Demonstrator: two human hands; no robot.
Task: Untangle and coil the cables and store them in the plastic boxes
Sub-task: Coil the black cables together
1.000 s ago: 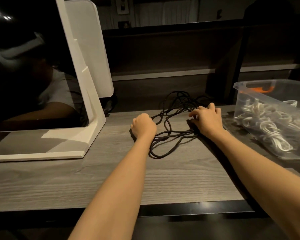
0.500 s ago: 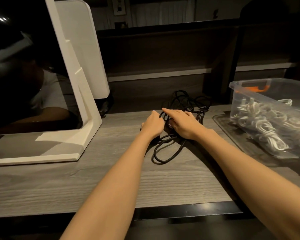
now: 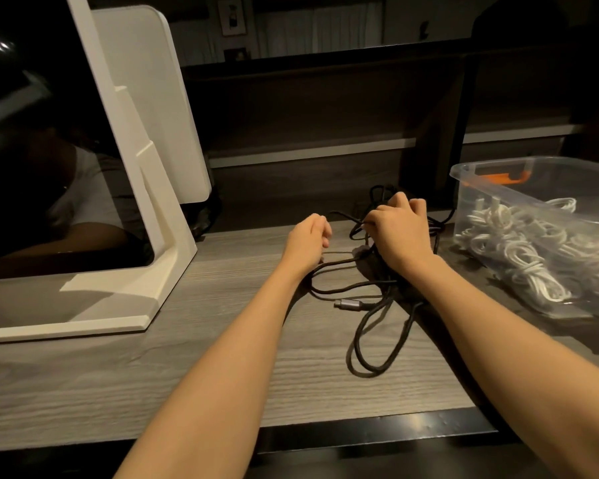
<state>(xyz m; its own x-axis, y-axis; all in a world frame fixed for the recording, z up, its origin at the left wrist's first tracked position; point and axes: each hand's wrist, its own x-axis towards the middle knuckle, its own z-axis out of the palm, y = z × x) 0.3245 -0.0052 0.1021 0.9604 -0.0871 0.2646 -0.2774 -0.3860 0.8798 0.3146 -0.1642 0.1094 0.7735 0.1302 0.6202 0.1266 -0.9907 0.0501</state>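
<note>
Head view: your right hand [image 3: 400, 236] grips the limp, light black cable [image 3: 367, 340]; left hand [image 3: 306, 242] curled, contents unclear. Take the metal plug [image 3: 350, 303].

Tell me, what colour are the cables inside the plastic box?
White cables, seen in the head view.

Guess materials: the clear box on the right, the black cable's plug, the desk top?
Clear box: glossy see-through plastic; white cable coils show through its wall. Plug: probably metal shell, grey with dull sheen. Desk top: matte grey wood-grain, likely laminate; solid wood can't be ruled out.
</note>
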